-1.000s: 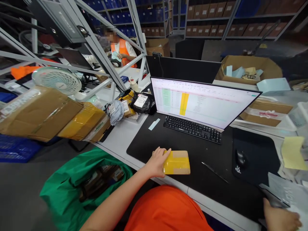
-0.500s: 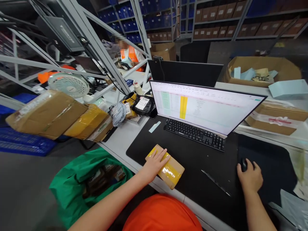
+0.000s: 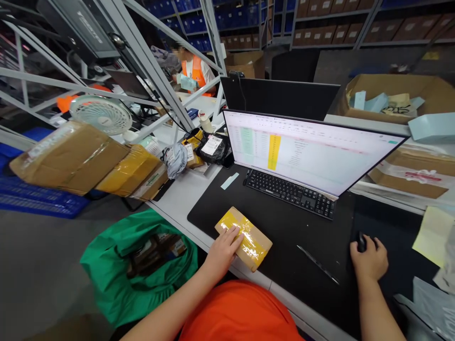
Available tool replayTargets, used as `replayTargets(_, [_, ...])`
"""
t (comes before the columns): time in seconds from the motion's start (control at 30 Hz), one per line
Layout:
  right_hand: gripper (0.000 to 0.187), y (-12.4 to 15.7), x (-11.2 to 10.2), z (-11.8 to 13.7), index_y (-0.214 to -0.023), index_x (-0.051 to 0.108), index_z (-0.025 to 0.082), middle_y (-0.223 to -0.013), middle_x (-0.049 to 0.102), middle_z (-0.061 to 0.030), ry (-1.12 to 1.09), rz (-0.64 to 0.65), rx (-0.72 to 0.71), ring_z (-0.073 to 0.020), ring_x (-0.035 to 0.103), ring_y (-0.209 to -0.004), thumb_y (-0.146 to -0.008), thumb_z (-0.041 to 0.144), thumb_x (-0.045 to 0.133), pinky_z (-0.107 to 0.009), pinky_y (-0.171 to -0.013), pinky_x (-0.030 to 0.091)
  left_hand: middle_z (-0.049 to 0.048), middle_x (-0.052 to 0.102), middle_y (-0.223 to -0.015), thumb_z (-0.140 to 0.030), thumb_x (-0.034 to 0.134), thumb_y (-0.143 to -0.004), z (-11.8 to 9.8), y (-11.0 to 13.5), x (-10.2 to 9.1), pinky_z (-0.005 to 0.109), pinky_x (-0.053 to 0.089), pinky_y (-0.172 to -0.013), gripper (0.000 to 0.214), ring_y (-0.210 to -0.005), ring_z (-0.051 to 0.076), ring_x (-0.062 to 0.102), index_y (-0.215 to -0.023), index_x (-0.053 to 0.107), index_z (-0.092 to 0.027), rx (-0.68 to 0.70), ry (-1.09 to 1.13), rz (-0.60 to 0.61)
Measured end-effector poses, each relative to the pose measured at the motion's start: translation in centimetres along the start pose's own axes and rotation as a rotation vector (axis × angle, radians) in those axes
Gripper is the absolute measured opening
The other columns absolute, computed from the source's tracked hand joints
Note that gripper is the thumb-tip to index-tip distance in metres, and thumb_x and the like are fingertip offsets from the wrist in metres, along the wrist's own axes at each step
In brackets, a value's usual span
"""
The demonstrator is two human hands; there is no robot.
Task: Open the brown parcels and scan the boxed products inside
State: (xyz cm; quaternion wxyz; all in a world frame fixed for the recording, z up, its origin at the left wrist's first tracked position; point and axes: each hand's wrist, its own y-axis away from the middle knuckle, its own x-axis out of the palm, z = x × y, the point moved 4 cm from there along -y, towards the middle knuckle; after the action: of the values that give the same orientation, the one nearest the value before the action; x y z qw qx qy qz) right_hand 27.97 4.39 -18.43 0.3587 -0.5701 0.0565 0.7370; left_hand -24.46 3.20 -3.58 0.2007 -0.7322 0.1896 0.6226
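Observation:
A small cardboard box [image 3: 256, 240] wrapped in shiny yellow tape lies on the black desk mat. My left hand [image 3: 224, 248] rests on its near left edge, fingers laid over the top; the thumb is hidden. To the right, my right hand [image 3: 370, 260] is closed over a black computer mouse [image 3: 361, 242] on a dark mouse pad. Between the hands lies a thin dark pen-like stick [image 3: 317, 264]. A black keyboard [image 3: 291, 193] sits under the monitor [image 3: 305, 154], which displays a spreadsheet with a yellow column.
Left of the desk stands an open green bag [image 3: 106, 272] holding parcels. Taped cartons [image 3: 71, 158], a fan [image 3: 102, 115] and a black plastic parcel [image 3: 214, 149] are at the back left. Yellow paper [image 3: 434, 234] lies on the right. Beyond a metal frame, a person in an orange vest [image 3: 197, 73] handles something pale.
My left hand has drawn back from the top of the box toward its near edge, uncovering more tape. My right hand stays on the mouse. The camera view has shifted slightly.

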Motion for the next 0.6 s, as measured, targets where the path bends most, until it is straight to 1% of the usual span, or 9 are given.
replayTargets(0.1, [0.051, 0.2, -0.1, 0.0, -0.130, 0.064, 0.018, -0.143, 0.053, -0.0152, -0.012, -0.014, -0.006, -0.0361, 0.056, -0.122, -0.086, 0.040, 0.052, -0.044, -0.095, 0.046, 0.0173, 0.058, -0.143, 0.000, 0.056, -0.077, 0.0, -0.1, 0.2, 0.057, 0.048, -0.110, 0.063, -0.136, 0.034, 0.053, -0.137, 0.057, -0.016, 0.013, -0.014, -0.028])
replayTargets(0.2, [0.049, 0.2, 0.4, -0.5, -0.127, 0.066, 0.018, -0.140, 0.055, -0.0159, -0.038, -0.052, -0.027, -0.0365, 0.058, -0.119, -0.084, 0.039, 0.056, -0.046, -0.092, 0.047, 0.0172, 0.062, -0.138, -0.001, 0.054, -0.082, 0.1, -0.1, 0.4, 0.056, 0.050, -0.108, 0.054, -0.132, 0.033, 0.056, -0.133, 0.059, -0.016, 0.041, -0.039, -0.085])
replayTargets(0.3, [0.046, 0.0, 1.1, -1.1, -0.120, 0.070, 0.018, -0.137, 0.057, -0.0165, -0.058, -0.107, -0.037, -0.0369, 0.061, -0.115, -0.081, 0.040, 0.057, -0.047, -0.088, 0.049, 0.0171, 0.064, -0.135, -0.003, 0.053, -0.084, 0.1, -0.1, 0.6, 0.053, 0.053, -0.105, 0.048, -0.130, 0.032, 0.058, -0.130, 0.062, -0.015, 0.060, -0.073, -0.147])
replayTargets(0.37, [0.047, -0.3, 1.1, -1.2, -0.121, 0.069, 0.018, -0.136, 0.058, -0.0180, -0.077, -0.123, -0.047, -0.0379, 0.060, -0.115, -0.081, 0.040, 0.058, -0.049, -0.088, 0.049, 0.0176, 0.064, -0.134, -0.003, 0.054, -0.084, 0.1, -0.1, 0.7, 0.051, 0.055, -0.104, 0.046, -0.129, 0.033, 0.058, -0.128, 0.063, -0.013, 0.067, -0.071, -0.164])
replayTargets(0.43, [0.055, -0.4, 0.4, -0.9, -0.127, 0.063, 0.014, -0.133, 0.058, -0.0211, -0.084, -0.119, -0.058, -0.0397, 0.057, -0.118, -0.079, 0.040, 0.061, -0.053, -0.091, 0.047, 0.0179, 0.064, -0.134, -0.002, 0.055, -0.083, 0.1, -0.1, 0.6, 0.050, 0.055, -0.104, 0.048, -0.130, 0.033, 0.057, -0.129, 0.062, -0.013, 0.069, -0.047, -0.163])
replayTargets(0.53, [0.071, 0.3, -2.1, 0.6, -0.135, 0.054, 0.008, -0.134, 0.054, -0.0267, -0.068, -0.143, -0.054, -0.0414, 0.051, -0.122, -0.074, 0.042, 0.069, -0.058, -0.098, 0.042, 0.0187, 0.060, -0.139, -0.003, 0.058, -0.082, 0.4, 0.3, 0.0, 0.049, 0.054, -0.105, 0.052, -0.130, 0.032, 0.057, -0.133, 0.061, -0.013, 0.081, 0.012, -0.153])
replayTargets(0.57, [0.071, 0.9, -3.1, 1.4, -0.135, 0.052, 0.007, -0.135, 0.053, -0.0274, -0.066, -0.143, -0.066, -0.0406, 0.050, -0.123, -0.076, 0.042, 0.069, -0.058, -0.101, 0.041, 0.0190, 0.059, -0.140, -0.005, 0.059, -0.084, 0.5, 0.5, -0.3, 0.048, 0.054, -0.105, 0.050, -0.130, 0.032, 0.058, -0.133, 0.061, -0.014, 0.083, 0.029, -0.153])
replayTargets(0.6, [0.067, 1.7, -3.8, 2.3, -0.135, 0.052, 0.007, -0.135, 0.053, -0.0270, -0.069, -0.116, -0.103, -0.0389, 0.050, -0.124, -0.079, 0.041, 0.066, -0.057, -0.102, 0.040, 0.0188, 0.060, -0.140, -0.008, 0.060, -0.086, 0.7, 0.8, -0.5, 0.048, 0.055, -0.104, 0.046, -0.128, 0.032, 0.059, -0.132, 0.062, -0.014, 0.081, 0.041, -0.158])
